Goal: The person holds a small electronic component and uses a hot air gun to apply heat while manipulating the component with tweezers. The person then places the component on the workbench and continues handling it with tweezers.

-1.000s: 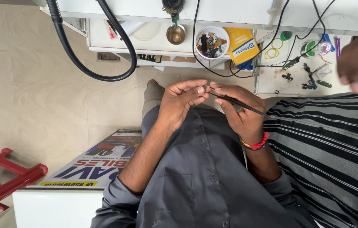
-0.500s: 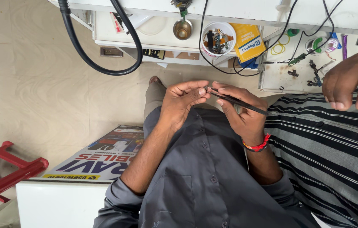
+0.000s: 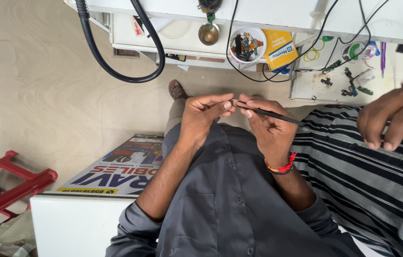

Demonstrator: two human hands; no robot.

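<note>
Fingers (image 3: pixel 224 105) of the left hand (image 3: pixel 201 119) are pinched together on something too small to make out. Right beside them, the right hand (image 3: pixel 270 128) clamps a thin black tool (image 3: pixel 268 113), its long axis running left to right, tip at the left fingertips, above the lap.

Single view, head-mounted, looking steeply down the wearer's own grey-shirted torso (image 3: pixel 230 200) toward the floor. Close range: the left hand (image 3: pixel 201 116) and right hand (image 3: pixel 270 126) sit mid-frame, just below the lens. Far edge of frame takes in the white workbench (image 3: pixel 306 14); left side shows beige floor tiles (image 3: pixel 35 81) and a red plastic stool (image 3: pixel 1 190). A second person's hand (image 3: pixel 394 119) enters at right. No second view for overlap.
</note>
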